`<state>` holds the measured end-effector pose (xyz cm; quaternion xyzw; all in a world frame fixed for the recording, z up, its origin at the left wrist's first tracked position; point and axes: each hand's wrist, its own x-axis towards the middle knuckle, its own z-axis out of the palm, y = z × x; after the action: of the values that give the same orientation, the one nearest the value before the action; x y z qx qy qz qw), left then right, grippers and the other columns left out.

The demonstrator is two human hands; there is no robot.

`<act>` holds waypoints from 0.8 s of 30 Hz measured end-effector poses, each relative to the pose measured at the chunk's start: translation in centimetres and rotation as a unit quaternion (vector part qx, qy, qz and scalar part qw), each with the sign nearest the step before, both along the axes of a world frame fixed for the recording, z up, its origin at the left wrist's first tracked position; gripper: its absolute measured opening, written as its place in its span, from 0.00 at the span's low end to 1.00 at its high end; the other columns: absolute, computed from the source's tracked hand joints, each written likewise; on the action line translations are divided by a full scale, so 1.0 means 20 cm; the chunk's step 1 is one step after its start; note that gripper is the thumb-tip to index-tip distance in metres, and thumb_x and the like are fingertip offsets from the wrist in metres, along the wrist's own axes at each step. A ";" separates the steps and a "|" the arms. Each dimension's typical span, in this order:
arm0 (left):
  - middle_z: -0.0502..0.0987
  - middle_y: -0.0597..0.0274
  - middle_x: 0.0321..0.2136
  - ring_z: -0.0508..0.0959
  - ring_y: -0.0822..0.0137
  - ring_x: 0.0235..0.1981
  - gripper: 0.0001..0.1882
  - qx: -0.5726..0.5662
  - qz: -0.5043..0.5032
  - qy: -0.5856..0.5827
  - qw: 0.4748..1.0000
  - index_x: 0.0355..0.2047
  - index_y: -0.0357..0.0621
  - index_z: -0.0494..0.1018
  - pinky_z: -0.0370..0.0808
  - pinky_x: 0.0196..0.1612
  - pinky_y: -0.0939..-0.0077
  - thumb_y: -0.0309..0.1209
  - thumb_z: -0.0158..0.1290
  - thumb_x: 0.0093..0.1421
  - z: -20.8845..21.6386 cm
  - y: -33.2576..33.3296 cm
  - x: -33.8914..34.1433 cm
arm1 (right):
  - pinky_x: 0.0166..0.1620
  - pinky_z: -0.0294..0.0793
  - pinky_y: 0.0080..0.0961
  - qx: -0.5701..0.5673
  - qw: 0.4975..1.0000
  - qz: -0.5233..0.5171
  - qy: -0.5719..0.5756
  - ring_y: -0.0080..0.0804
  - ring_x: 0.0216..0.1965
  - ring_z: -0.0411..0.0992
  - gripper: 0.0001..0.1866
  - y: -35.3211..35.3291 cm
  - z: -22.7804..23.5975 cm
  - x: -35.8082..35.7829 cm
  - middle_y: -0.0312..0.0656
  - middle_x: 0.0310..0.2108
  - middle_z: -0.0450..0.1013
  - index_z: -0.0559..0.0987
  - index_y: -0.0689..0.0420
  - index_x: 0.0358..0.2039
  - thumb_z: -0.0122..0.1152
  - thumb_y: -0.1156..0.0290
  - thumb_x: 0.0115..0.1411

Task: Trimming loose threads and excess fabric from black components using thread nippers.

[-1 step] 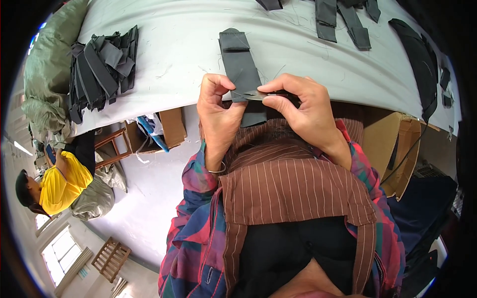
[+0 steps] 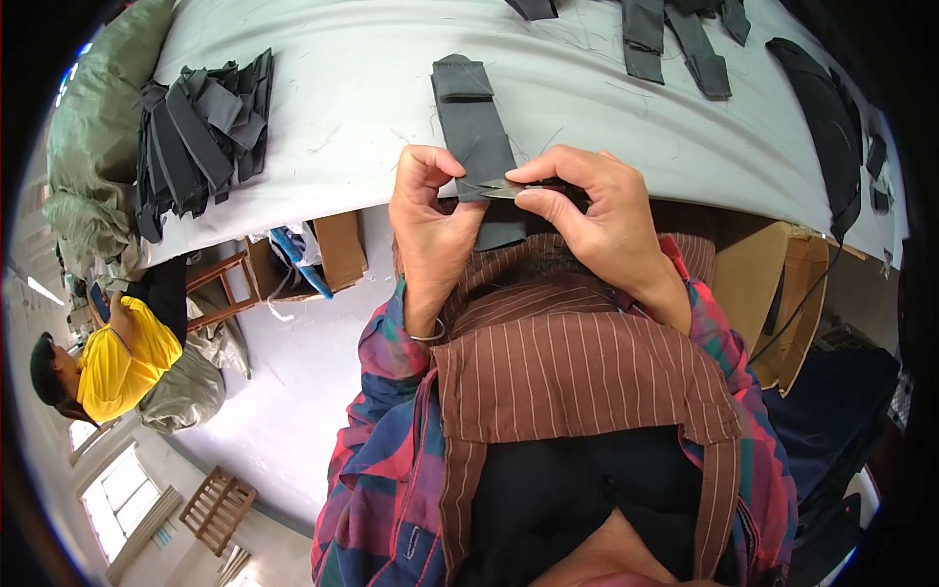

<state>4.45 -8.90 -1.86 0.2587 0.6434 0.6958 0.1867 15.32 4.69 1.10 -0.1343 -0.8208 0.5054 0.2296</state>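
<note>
A dark grey fabric strip lies over the table's near edge, its far end folded back and its near end hanging down toward my lap. My left hand is closed in a pinch at the strip's left edge; whether a loose thread is also between the fingertips is too fine to make out. In my right hand is a small pair of metal thread snips, gripped between thumb and fingers. Its pointed blades reach left across the strip, close to my left fingertips. The rest of the snips is hidden in my palm.
A heap of similar dark strips lies on the white-covered table at left, more strips at far right. A black curved fabric piece is at the right edge. Cardboard boxes stand below. A person in yellow sits at left.
</note>
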 end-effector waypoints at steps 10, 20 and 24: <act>0.70 0.67 0.31 0.72 0.77 0.35 0.16 0.029 -0.009 -0.084 0.996 0.34 0.43 0.63 0.70 0.39 0.85 0.15 0.56 0.50 0.05 0.02 0.03 | 0.29 0.59 0.26 0.081 0.996 -0.004 0.024 0.32 0.20 0.69 0.06 -0.02 -0.03 -0.03 0.34 0.18 0.72 0.78 0.51 0.25 0.67 0.67 0.48; 0.75 0.63 0.34 0.74 0.77 0.34 0.17 0.006 -0.007 -0.026 1.000 0.36 0.43 0.62 0.71 0.38 0.85 0.14 0.56 0.52 0.00 0.01 0.02 | 0.31 0.65 0.11 -0.343 0.938 0.009 0.040 0.12 0.27 0.66 0.06 0.01 -0.08 -0.03 0.29 0.24 0.72 0.79 0.60 0.35 0.62 0.74 0.57; 0.73 0.63 0.34 0.76 0.74 0.38 0.18 -0.028 -0.026 0.015 0.999 0.39 0.40 0.64 0.71 0.41 0.83 0.15 0.56 0.49 0.04 -0.01 0.04 | 0.29 0.62 0.11 -0.303 0.950 0.065 -0.031 0.11 0.26 0.64 0.07 0.08 -0.08 -0.09 0.28 0.23 0.70 0.78 0.60 0.35 0.63 0.74 0.56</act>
<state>5.23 -9.11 -1.08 0.2806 0.6585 0.6684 0.2022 13.50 6.38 -0.50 -0.1589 -0.6430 0.7396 0.1193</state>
